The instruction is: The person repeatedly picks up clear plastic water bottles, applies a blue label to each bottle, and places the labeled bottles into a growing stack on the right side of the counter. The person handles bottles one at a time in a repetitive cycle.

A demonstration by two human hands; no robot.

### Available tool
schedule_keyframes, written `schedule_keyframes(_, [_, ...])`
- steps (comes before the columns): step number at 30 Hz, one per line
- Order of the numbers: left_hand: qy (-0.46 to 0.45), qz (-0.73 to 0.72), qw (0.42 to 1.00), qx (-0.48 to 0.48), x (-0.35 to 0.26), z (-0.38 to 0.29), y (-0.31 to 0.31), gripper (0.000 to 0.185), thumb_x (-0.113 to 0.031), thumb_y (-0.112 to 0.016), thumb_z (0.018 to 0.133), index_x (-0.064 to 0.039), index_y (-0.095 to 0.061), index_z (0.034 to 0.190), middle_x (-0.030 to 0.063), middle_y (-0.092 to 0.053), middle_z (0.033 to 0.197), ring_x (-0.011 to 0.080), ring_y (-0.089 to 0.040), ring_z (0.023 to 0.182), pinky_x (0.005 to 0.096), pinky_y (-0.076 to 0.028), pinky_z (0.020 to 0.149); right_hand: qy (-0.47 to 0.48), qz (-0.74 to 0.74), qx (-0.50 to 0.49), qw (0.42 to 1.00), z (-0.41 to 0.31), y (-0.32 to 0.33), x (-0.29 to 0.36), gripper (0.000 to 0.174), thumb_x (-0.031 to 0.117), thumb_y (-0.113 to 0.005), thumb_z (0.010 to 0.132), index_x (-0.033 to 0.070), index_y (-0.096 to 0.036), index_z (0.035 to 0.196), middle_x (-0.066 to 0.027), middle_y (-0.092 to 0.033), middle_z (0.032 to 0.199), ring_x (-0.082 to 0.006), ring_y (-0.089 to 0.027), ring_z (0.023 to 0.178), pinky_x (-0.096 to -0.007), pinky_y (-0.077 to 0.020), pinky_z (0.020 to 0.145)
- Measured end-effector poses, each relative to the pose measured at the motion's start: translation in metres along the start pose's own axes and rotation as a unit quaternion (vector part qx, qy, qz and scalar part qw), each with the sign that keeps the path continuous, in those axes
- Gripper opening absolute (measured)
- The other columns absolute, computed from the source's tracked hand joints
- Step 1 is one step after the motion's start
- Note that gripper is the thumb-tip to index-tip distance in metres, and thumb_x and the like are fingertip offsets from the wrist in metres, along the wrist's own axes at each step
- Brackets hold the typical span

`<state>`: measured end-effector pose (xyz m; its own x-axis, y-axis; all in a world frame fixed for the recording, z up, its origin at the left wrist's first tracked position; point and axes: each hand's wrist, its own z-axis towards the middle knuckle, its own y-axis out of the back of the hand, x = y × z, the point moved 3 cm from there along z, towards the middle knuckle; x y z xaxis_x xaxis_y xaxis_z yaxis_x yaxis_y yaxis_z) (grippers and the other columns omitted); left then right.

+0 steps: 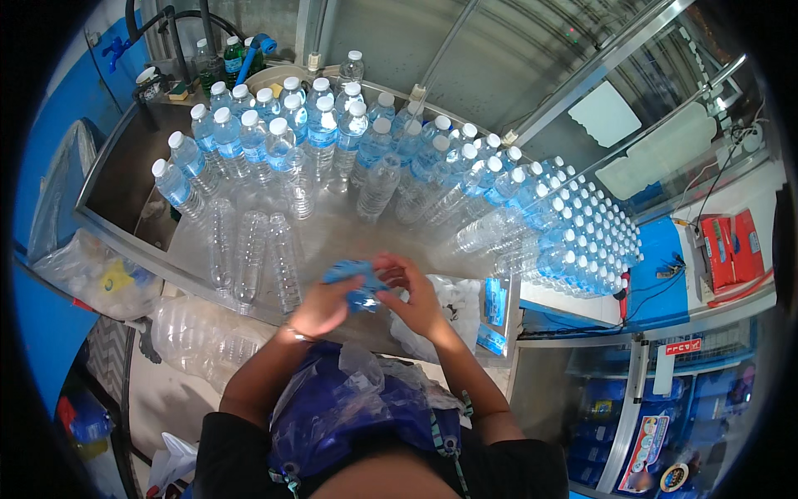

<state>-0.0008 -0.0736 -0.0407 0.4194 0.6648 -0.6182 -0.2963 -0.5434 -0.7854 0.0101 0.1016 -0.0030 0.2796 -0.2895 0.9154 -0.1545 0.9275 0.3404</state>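
Observation:
My left hand (321, 307) holds a bunch of blue plastic bottle labels (355, 282) above the steel counter. At the right end of that bunch is my right hand (408, 293), its fingers spread; whether it grips a label cannot be told. Left of my hands lie several uncapped clear plastic bottles (249, 256). Beyond them stand several water bottles (322, 128) with white caps and blue labels, and an uncapped clear bottle (378, 187) without a label. Right of my right hand is a clear plastic bag of white caps (458, 302), beside flat stacks of blue labels (495, 301).
A steel sink basin (140, 181) is at the left. Many capped bottles (580, 231) crowd the counter's right side. Large plastic bags (199, 334) hang or lie below the front edge. A glass-door cabinet (636, 399) stands at lower right.

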Motion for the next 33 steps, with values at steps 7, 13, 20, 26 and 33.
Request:
schedule_keyframes(7, [0.09,-0.079,0.991,0.058,0.059,0.045,-0.036,0.045,-0.007,-0.051,0.096,0.0,-0.044,0.139,0.0088,-0.052,0.137,0.0212,-0.053,0.121,0.0358,-0.042,0.1,-0.122,0.121,-0.067,0.983,-0.037,0.046,-0.016,0.047,-0.001,-0.066,0.086,0.004,-0.05,0.129,-0.0047,-0.061,0.103,-0.0092,-0.058,0.084,-0.0236,-0.0475,0.072])
schedule_keyframes(13, [0.116,0.025,0.992,0.041,0.099,0.046,-0.061,0.048,-0.009,-0.054,0.095,-0.007,-0.043,0.142,0.0084,-0.052,0.137,0.0209,-0.051,0.123,0.0367,-0.042,0.101,-0.115,-0.008,-0.158,0.981,-0.083,0.084,-0.051,0.035,-0.005,-0.065,0.085,0.003,-0.057,0.117,-0.0041,-0.061,0.104,-0.0072,-0.056,0.082,-0.0219,-0.0448,0.067])
schedule_keyframes(20, [-0.187,0.69,0.694,-0.09,0.038,0.024,-0.043,0.045,-0.009,-0.066,0.079,-0.011,-0.059,0.124,0.0187,-0.052,0.129,0.0371,-0.047,0.123,0.0447,-0.037,0.104,-0.185,-0.229,-0.345,0.891,-0.173,0.185,-0.119,0.035,0.004,-0.07,0.079,0.006,-0.062,0.113,-0.0118,-0.064,0.08,-0.0218,-0.062,0.072,-0.0349,-0.0502,0.066])
schedule_keyframes(26, [-0.046,0.849,0.411,-0.328,-0.025,-0.011,0.029,0.048,-0.013,-0.069,0.076,-0.002,-0.056,0.121,0.0256,-0.053,0.122,0.0448,-0.054,0.106,0.0444,-0.047,0.092,-0.24,-0.465,-0.247,0.815,-0.2,0.192,-0.119,0.055,0.015,-0.076,0.073,0.003,-0.056,0.123,-0.0234,-0.054,0.116,-0.0407,-0.055,0.107,-0.0457,-0.0455,0.09])
schedule_keyframes(33, [0.062,0.738,0.516,-0.431,-0.034,-0.033,0.054,0.083,-0.013,-0.075,0.07,-0.003,-0.033,0.141,0.025,-0.054,0.116,0.0417,-0.059,0.103,0.0468,-0.05,0.086,-0.174,-0.337,-0.232,0.896,-0.155,0.188,-0.066,0.049,0.013,-0.073,0.078,0.004,-0.058,0.124,-0.0223,-0.049,0.122,-0.0388,-0.052,0.11,-0.0419,-0.0442,0.094])
